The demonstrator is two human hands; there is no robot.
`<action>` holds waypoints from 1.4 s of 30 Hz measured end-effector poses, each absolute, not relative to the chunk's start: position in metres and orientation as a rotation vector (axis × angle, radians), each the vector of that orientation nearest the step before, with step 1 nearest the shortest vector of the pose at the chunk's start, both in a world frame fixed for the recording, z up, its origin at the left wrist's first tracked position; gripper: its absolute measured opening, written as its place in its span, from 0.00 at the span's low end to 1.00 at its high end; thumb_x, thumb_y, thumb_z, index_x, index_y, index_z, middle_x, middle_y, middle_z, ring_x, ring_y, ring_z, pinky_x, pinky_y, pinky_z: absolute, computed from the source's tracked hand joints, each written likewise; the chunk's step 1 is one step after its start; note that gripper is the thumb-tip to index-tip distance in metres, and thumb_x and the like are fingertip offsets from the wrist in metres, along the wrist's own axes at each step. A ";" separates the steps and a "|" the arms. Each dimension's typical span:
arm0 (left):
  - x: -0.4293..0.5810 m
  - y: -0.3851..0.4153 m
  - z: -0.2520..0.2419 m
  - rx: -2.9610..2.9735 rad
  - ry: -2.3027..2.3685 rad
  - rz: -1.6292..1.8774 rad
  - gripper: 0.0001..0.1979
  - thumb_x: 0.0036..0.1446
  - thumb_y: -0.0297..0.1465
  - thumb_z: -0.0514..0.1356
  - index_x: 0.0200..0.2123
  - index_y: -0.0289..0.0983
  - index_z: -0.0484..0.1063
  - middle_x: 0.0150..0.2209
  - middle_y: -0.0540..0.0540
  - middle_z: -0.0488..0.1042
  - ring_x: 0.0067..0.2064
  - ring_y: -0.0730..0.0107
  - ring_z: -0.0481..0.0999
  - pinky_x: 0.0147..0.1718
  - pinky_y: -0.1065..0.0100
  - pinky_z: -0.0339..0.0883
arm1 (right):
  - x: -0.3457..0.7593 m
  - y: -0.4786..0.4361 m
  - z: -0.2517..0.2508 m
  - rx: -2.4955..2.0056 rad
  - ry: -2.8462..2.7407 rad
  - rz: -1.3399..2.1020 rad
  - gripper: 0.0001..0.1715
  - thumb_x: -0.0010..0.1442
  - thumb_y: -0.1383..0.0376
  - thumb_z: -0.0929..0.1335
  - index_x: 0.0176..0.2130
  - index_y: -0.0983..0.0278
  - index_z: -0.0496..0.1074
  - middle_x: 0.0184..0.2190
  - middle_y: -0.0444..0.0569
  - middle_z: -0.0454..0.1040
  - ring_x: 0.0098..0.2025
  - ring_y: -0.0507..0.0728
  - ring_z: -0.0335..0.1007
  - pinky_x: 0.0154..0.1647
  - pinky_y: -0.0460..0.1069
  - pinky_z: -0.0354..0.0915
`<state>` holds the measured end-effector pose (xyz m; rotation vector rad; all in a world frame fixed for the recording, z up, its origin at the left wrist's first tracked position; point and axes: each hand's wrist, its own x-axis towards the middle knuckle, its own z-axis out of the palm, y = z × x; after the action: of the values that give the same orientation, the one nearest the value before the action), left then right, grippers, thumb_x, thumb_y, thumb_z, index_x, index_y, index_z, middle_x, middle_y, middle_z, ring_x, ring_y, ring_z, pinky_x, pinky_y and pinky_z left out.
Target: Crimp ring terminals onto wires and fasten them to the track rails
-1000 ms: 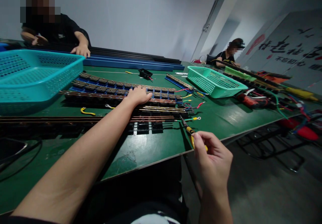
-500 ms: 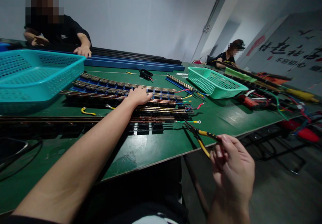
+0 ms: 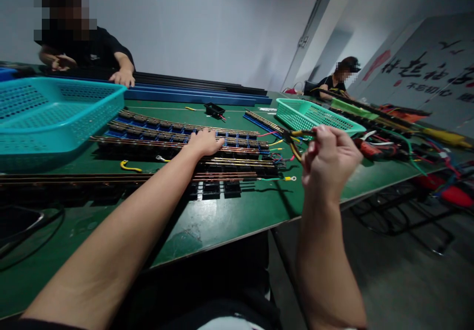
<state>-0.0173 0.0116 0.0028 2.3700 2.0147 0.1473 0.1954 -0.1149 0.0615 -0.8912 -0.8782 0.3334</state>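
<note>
My left hand (image 3: 204, 143) lies palm down, fingers stretched, on the long copper-and-blue rail strips (image 3: 159, 131) in the middle of the green table (image 3: 229, 216). My right hand (image 3: 329, 159) is raised above the table's right part, closed round the yellow-and-black handles of a pair of pliers (image 3: 294, 141). The pliers' jaws point left toward the coloured wire ends (image 3: 278, 156) at the strips' right end. A green wire with a ring terminal (image 3: 287, 178) lies just below.
A large teal basket (image 3: 55, 117) stands at the left, a smaller green basket (image 3: 314, 120) at the right. One person sits at the far left behind long blue bars (image 3: 196, 94), another at the far right. Tools and cables (image 3: 400, 147) crowd the right bench.
My right hand has risen from the table's near edge with the pliers and moved up toward the wire ends. My left hand has stayed on the strips.
</note>
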 end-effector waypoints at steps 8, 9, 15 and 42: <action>-0.017 0.010 0.004 2.359 2.023 0.137 0.33 0.60 0.49 0.39 0.58 0.34 0.62 0.60 0.33 0.60 0.58 0.48 0.62 0.53 0.51 0.56 | 0.202 -0.028 0.037 -1.013 -0.880 0.559 0.09 0.51 0.62 0.67 0.26 0.67 0.67 0.12 0.34 0.58 0.09 0.43 0.47 0.09 0.43 0.42; -0.016 0.010 0.004 2.358 2.023 0.136 0.33 0.60 0.49 0.39 0.58 0.34 0.62 0.60 0.34 0.60 0.58 0.49 0.62 0.53 0.51 0.56 | 0.202 -0.026 0.033 -1.019 -0.868 0.562 0.10 0.51 0.61 0.67 0.26 0.66 0.66 0.12 0.33 0.58 0.09 0.43 0.47 0.09 0.42 0.43; -0.016 0.010 0.004 2.357 2.027 0.145 0.34 0.59 0.49 0.39 0.58 0.34 0.63 0.59 0.33 0.62 0.58 0.48 0.63 0.52 0.51 0.57 | 0.207 -0.015 0.021 -1.022 -0.875 0.491 0.12 0.50 0.58 0.66 0.27 0.66 0.66 0.14 0.35 0.60 0.11 0.44 0.50 0.12 0.43 0.46; -0.017 0.014 0.000 2.379 2.027 0.173 0.33 0.59 0.49 0.39 0.58 0.34 0.63 0.60 0.33 0.61 0.58 0.47 0.62 0.53 0.50 0.57 | 0.193 -0.021 0.002 -1.380 -1.826 -0.160 0.14 0.51 0.62 0.65 0.18 0.63 0.69 0.16 0.43 0.68 0.20 0.49 0.59 0.25 0.45 0.51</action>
<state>-0.0170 0.0142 -0.0004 2.3786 2.0273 0.1733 0.1935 -0.0212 0.0020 -1.3805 -1.8255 -0.1596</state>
